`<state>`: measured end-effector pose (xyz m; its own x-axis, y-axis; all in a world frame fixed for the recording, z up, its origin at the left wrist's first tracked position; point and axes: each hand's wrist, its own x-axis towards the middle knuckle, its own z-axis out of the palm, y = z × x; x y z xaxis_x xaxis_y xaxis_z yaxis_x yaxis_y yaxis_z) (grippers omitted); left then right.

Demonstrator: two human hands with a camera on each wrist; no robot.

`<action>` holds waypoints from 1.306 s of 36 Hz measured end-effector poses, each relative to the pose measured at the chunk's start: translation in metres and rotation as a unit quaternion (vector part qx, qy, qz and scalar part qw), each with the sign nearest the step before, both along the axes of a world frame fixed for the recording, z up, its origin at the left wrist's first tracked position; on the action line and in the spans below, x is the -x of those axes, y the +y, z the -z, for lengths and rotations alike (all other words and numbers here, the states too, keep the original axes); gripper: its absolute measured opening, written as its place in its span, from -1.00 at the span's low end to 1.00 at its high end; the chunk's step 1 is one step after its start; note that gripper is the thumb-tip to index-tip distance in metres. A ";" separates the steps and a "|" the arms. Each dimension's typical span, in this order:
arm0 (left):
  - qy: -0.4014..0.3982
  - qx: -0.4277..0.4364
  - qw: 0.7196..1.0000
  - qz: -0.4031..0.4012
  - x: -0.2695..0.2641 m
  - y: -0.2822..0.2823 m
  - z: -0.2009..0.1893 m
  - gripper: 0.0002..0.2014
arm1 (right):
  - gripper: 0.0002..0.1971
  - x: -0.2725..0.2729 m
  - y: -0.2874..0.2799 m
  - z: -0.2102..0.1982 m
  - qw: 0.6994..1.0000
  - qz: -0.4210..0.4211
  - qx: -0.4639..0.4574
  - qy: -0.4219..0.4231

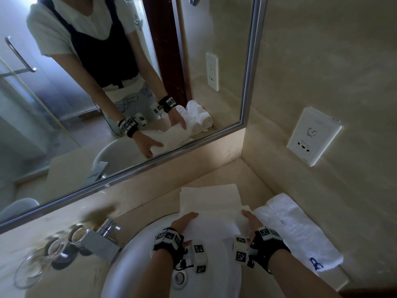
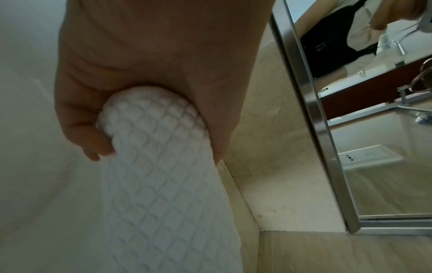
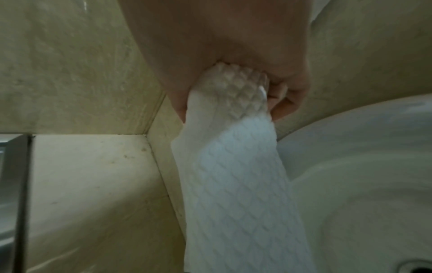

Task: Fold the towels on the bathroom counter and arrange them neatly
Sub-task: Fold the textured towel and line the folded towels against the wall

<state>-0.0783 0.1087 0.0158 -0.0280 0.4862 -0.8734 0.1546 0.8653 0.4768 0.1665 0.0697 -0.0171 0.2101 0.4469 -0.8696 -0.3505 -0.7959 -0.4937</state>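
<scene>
White towel (image 1: 211, 208) stretched between both hands, left hand (image 1: 183, 222) and right hand (image 1: 252, 222) each with grip curled round one end.

The head view is dim and slightly cool, with soft, even light and no hard shadows. The brightest patch is the hazy bluish glow on the frosted glass shower door (image 1: 32, 67) reflected in the steel-framed wall mirror (image 1: 247, 104). Wide-angle distortion bends the mirror frame and the beige stone counter (image 1: 150, 196) toward the edges. The clear drinking glasses (image 1: 49, 252) at lower left are smeared by motion blur. Both wrist views are dark and grainy; the near skin is out of focus, while the diamond weave of the white waffle-textured towel (image 2: 163, 175) reads fairly sharp. In the right wrist view the round white ceramic basin (image 3: 362, 166) is streaked with blur.
</scene>
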 end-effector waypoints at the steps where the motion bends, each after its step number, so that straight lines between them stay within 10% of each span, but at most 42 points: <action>1: -0.015 0.001 1.000 0.009 0.002 0.002 0.004 -0.31 | -0.50 -0.001 0.003 -0.006 1.000 0.009 0.012 0.005; 9: 0.032 -0.120 0.990 0.074 0.007 -0.001 -0.013 0.26 | -0.35 -0.006 0.021 0.007 0.989 -0.123 -0.007 -0.082; 15: -0.007 -0.152 0.987 0.049 0.012 -0.005 -0.002 -0.11 | -0.26 -0.014 0.025 -0.004 0.901 -0.369 0.005 -0.229; 19: 0.018 -0.169 0.985 0.026 0.007 -0.004 0.001 -0.30 | -0.17 -0.044 0.043 0.056 0.973 -0.200 0.050 -0.102; 26: 0.076 -0.164 0.981 0.066 0.005 0.015 0.008 -0.31 | -0.63 -0.011 0.011 -0.068 0.989 -0.110 -0.028 0.098; 29: 0.070 -0.161 0.983 0.055 0.005 0.024 0.009 -0.39 | -0.76 -0.014 0.002 -0.063 0.989 -0.084 -0.061 0.102; 32: 0.054 -0.149 0.987 0.034 0.001 0.028 0.001 -0.54 | -0.48 -0.007 -0.001 -0.054 0.979 -0.205 -0.016 0.003; 38: 0.054 -0.119 0.991 0.006 -0.003 0.038 0.003 -0.17 | 0.02 0.030 0.011 -0.064 0.848 -0.394 -0.001 -0.355; 41: 0.056 -0.114 0.992 0.006 0.008 0.055 0.047 0.09 | 0.14 0.053 0.019 -0.065 0.718 -0.499 -0.037 -0.484; 43: 0.064 -0.109 0.992 0.020 0.018 0.068 0.085 0.06 | 0.13 0.066 0.021 -0.058 0.621 -0.578 -0.077 -0.523; 47: 0.095 -0.117 0.988 0.040 0.018 0.075 0.094 0.04 | 0.09 0.077 0.024 -0.033 0.531 -0.611 -0.130 -0.572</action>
